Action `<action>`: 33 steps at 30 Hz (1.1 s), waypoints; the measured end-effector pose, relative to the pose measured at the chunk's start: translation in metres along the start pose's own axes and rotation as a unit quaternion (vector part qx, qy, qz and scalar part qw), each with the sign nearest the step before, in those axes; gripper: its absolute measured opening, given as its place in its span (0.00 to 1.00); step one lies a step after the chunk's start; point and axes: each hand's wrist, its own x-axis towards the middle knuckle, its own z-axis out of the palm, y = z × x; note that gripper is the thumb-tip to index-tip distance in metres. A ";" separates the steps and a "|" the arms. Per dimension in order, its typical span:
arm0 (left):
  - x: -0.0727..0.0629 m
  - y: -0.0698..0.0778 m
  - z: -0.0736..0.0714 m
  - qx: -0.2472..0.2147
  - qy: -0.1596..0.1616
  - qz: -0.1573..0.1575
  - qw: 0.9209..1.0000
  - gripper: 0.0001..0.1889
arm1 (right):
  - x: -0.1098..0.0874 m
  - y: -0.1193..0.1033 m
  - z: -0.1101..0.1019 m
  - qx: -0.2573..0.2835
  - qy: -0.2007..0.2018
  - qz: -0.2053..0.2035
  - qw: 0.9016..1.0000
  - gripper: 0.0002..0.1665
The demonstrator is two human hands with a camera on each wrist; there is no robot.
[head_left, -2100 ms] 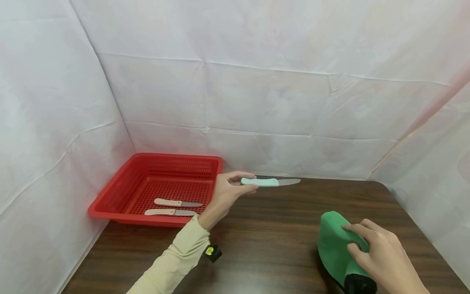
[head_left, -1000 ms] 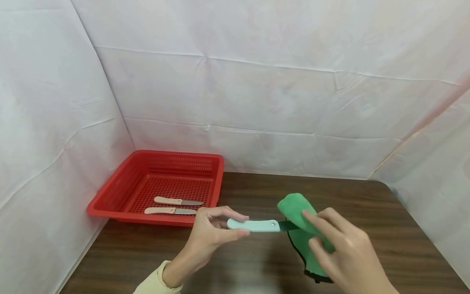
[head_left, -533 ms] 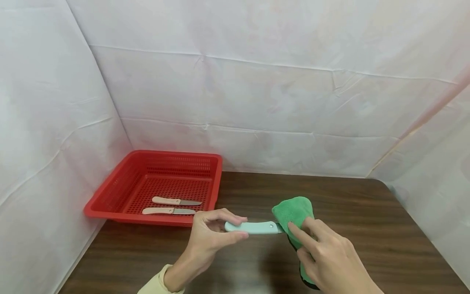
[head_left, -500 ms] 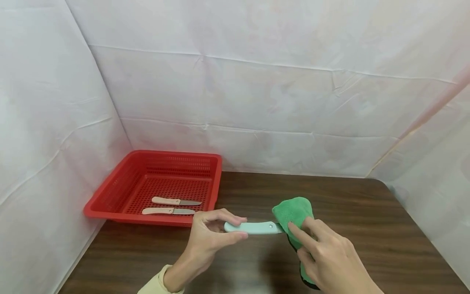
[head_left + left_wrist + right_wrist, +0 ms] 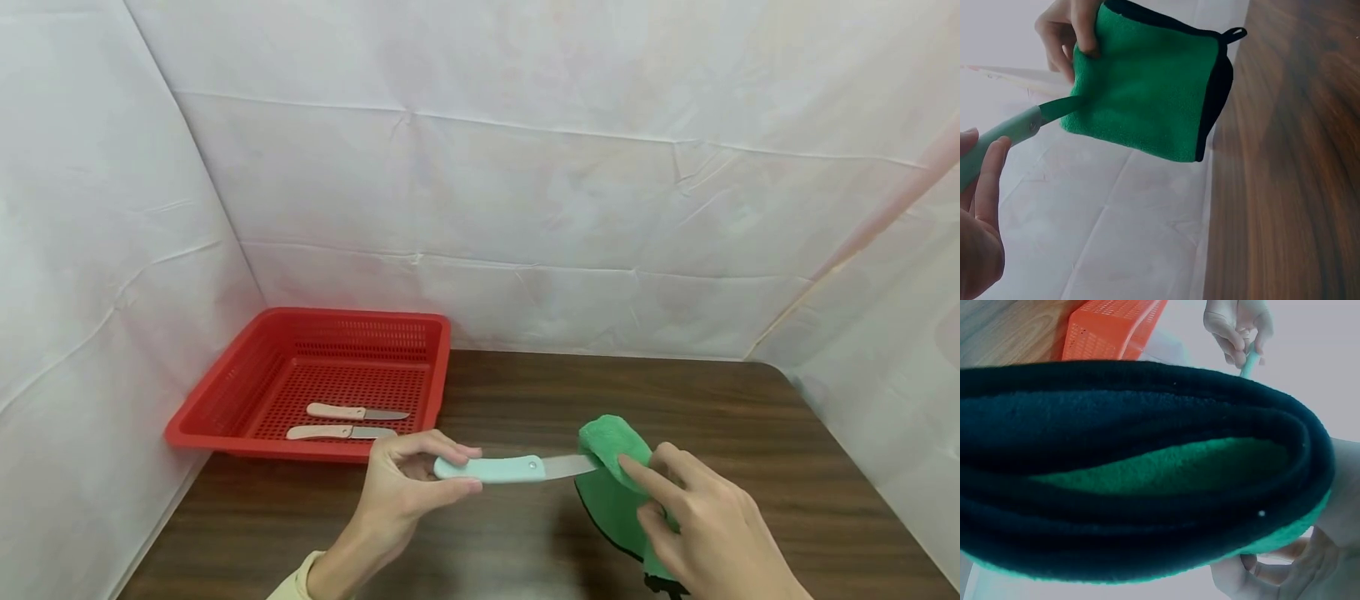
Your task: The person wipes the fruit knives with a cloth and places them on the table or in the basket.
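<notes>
Between thumb and fingers, my left hand [image 5: 401, 487] pinches the mint-green handle of a knife [image 5: 491, 470], held level above the table with the blade pointing right. My right hand [image 5: 708, 517] grips a folded green cloth [image 5: 611, 500] with black edging. The blade's tip goes in at the cloth's upper fold and is hidden there; most of the blade shows. In the left wrist view the cloth [image 5: 1147, 87] hangs down in a square with a black loop at one corner. Its layered dark edge [image 5: 1147, 537] fills much of the right wrist view.
A red perforated basket [image 5: 442, 367] stands at the back left of the dark wood table [image 5: 675, 400]. Inside lie two knives with pale pink handles, one knife [image 5: 337, 412] behind the other knife [image 5: 318, 432]. White sheeting [image 5: 525, 183] rises behind and at both sides.
Both hands have come together since the earliest frame, bringing the cloth onto the blade. Over the last half second the cloth has slid right toward the tip, baring most of the blade.
</notes>
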 end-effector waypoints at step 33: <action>0.004 -0.013 0.011 0.015 -0.008 0.008 1.000 0.10 | 0.021 -0.030 0.007 0.026 -0.006 -0.023 0.999 0.28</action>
